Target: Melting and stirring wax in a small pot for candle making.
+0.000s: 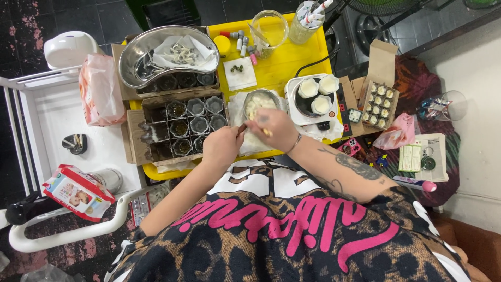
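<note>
The person's two hands met low over the yellow tabletop (292, 57), right in front of their body. The right hand (271, 128) was curled over the near edge of a small metal bowl (261, 102) with pale, soft stuff inside. Its fingers (267, 132) were pinched shut on something small and yellowish; it was too small to tell what. The left hand (222, 149) sat just beside it, to the left and a bit nearer the body. Its fingers were closed around a thin brown stick (242, 128), which poked up and to the right, toward the bowl.

So the bowl lay just past both hands, away from the body, and the right hand was the nearer one, touching or almost touching its rim.

To the left of the bowl stood a cardboard box (180, 128) full of small dark cups. To the right sat a white tray (292, 99) with three pale round cups on it.
</note>
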